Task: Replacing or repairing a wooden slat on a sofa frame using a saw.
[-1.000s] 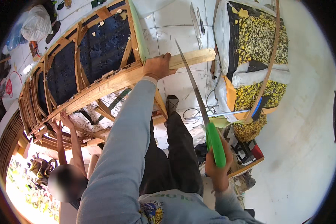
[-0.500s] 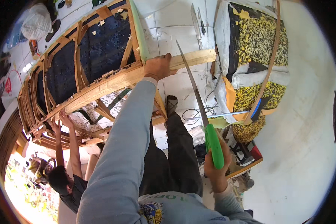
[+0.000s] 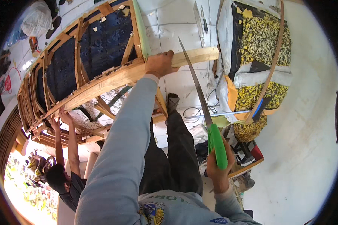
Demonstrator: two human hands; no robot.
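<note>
My left hand (image 3: 159, 64) is closed over a long pale wooden plank (image 3: 198, 57), beside the corner of a wooden furniture frame (image 3: 79, 60). The plank runs along the frame's edge, and its free end sticks out past my fingers to the right. In my right hand (image 3: 219, 173) is a handsaw (image 3: 217, 146), gripped by its green handle. Its long tapering blade points up and away, crossing over the plank's free end to the right of my left hand. Whether the teeth touch the wood I cannot tell.
At the left, a co-worker's hands (image 3: 65, 117) are at the plank's far end. A foam-covered upholstered piece (image 3: 263, 45) stands at the right, with a thin wooden strip (image 3: 274, 60) across it. A second saw (image 3: 198, 20) and a screwdriver (image 3: 204, 20) lie on the tiles.
The picture has shifted very slightly. Both my hands keep their grips, and the saw lies across the plank at nearly the same place and angle.
</note>
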